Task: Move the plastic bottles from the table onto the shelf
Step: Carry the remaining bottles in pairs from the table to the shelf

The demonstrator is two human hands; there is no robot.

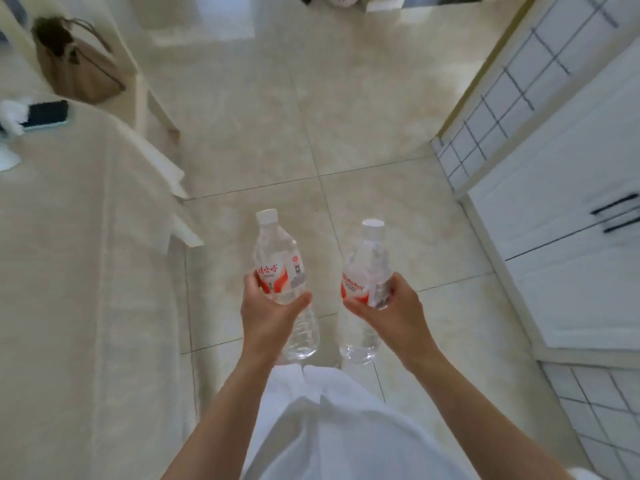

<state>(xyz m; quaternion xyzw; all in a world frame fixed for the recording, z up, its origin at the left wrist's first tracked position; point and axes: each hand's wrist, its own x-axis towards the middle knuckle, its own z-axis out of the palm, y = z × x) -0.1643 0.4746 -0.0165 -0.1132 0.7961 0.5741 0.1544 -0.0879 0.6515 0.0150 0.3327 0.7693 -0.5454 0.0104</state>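
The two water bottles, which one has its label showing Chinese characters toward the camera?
The bottle in the left hand: that bottle shows red Chinese characters, while the bottle in the right hand shows Latin lettering.

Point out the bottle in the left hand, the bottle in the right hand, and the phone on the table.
Left-hand bottle (277,251): head view, clear shoulder above the label.
Right-hand bottle (369,258): head view, clear upper body.
Phone (46,114): head view, dark screen.

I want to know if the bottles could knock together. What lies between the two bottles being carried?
Nothing solid. In the head view, the left bottle and right bottle are apart, and only the tiled floor shows through the gap.
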